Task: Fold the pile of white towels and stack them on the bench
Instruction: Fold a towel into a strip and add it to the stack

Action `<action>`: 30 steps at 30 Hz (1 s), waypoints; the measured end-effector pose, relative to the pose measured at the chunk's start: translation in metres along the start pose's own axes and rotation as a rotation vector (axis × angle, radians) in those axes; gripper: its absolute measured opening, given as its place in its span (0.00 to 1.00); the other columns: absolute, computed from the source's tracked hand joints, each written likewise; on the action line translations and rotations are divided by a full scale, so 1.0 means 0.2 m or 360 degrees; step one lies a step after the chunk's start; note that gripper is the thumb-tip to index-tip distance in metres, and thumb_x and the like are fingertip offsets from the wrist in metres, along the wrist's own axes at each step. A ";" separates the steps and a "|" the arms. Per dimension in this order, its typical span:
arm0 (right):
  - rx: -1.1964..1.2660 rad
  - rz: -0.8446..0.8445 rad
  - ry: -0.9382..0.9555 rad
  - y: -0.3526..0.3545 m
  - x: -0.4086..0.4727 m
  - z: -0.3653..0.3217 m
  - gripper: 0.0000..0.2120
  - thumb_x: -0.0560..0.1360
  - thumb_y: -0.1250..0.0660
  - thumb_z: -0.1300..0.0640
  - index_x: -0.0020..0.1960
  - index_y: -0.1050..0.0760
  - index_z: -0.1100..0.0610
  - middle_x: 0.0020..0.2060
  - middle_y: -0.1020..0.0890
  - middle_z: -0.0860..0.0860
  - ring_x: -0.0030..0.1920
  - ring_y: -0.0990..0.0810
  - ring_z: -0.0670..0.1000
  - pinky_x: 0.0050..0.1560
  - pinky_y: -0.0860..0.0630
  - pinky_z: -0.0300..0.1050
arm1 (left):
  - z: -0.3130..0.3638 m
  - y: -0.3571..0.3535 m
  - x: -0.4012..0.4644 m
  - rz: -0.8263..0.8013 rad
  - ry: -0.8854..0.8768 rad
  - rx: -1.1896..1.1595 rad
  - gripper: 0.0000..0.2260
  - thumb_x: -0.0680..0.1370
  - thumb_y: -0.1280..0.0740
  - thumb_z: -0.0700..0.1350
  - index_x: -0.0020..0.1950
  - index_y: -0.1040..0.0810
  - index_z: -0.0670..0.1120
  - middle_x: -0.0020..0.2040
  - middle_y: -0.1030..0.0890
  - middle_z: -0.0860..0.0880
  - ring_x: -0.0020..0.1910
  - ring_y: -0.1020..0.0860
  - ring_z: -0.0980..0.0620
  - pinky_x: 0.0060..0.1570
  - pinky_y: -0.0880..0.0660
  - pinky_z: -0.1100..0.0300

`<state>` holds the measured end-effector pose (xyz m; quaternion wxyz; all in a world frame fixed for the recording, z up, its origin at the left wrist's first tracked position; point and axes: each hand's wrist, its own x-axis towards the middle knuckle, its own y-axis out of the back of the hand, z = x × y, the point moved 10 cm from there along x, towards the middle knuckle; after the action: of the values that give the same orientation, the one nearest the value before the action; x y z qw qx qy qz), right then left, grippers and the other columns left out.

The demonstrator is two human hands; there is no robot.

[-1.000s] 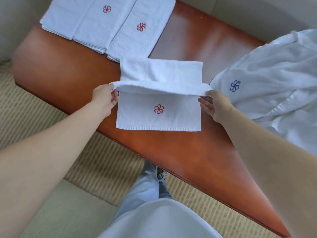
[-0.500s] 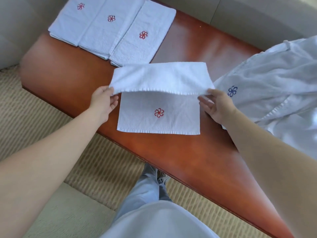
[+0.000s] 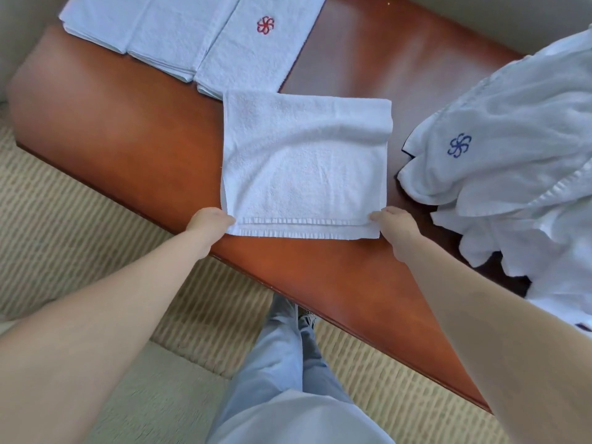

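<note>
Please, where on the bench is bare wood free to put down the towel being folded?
Bare bench shows left of the towel, below the folded towels. Another patch lies between those and the unfolded pile. A strip runs along the near edge. The right end is crowded.

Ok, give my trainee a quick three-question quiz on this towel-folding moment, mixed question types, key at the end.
1. True or false: the left hand and right hand each hold a near corner of the folded towel.
2. What colour is the flower on the unfolded pile at the right? A red, B blue, C green.
3. Fill in: the finished towels lie at the far end of the ____.

Key: 1 true; 2 B; 3 bench.
</note>
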<state>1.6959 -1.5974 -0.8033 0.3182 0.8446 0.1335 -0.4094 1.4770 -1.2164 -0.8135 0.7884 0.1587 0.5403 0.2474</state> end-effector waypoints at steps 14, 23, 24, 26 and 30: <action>-0.0240 0.0137 0.0128 0.04 -0.04 0.15 0.17 0.72 0.32 0.59 0.34 0.41 0.53 0.30 0.39 0.48 0.31 0.42 0.50 0.26 0.43 0.42 | -0.07 0.09 0.01 0.0274 -0.0263 0.0296 0.02 0.78 0.32 0.45 0.48 0.21 0.49 0.59 0.24 0.49 0.48 0.23 0.48 0.44 0.29 0.55; -0.0065 0.0177 0.0153 0.02 -0.02 0.16 0.14 0.74 0.29 0.51 0.37 0.33 0.51 0.33 0.31 0.45 0.33 0.34 0.48 0.34 0.37 0.44 | -0.01 0.05 0.02 0.0157 -0.0327 0.0375 0.14 0.77 0.29 0.47 0.39 0.33 0.51 0.40 0.30 0.51 0.37 0.31 0.50 0.33 0.39 0.54; -0.0037 0.0166 0.0155 0.01 -0.01 0.16 0.13 0.75 0.28 0.51 0.38 0.31 0.50 0.35 0.29 0.45 0.34 0.31 0.47 0.36 0.33 0.43 | -0.01 0.05 0.02 0.0156 -0.0334 0.0376 0.15 0.77 0.29 0.47 0.38 0.34 0.51 0.41 0.30 0.51 0.36 0.31 0.50 0.34 0.38 0.55; 0.0165 0.0091 0.0112 -0.01 0.00 0.17 0.08 0.75 0.27 0.53 0.43 0.25 0.52 0.41 0.22 0.47 0.40 0.24 0.49 0.45 0.24 0.44 | -0.02 0.04 0.04 0.0114 -0.0311 0.0244 0.13 0.77 0.28 0.45 0.39 0.31 0.48 0.46 0.27 0.48 0.40 0.23 0.48 0.38 0.32 0.55; 0.0091 0.0046 0.0139 -0.01 0.02 0.16 0.11 0.77 0.29 0.53 0.43 0.20 0.60 0.39 0.17 0.52 0.42 0.19 0.52 0.52 0.20 0.50 | -0.04 0.04 0.06 0.0036 -0.0295 0.0038 0.09 0.78 0.28 0.44 0.42 0.27 0.47 0.44 0.24 0.51 0.44 0.19 0.49 0.50 0.23 0.51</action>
<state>1.6780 -1.6171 -0.8227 0.2938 0.8722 0.1234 -0.3711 1.4720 -1.2038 -0.8214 0.8303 0.1965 0.4661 0.2340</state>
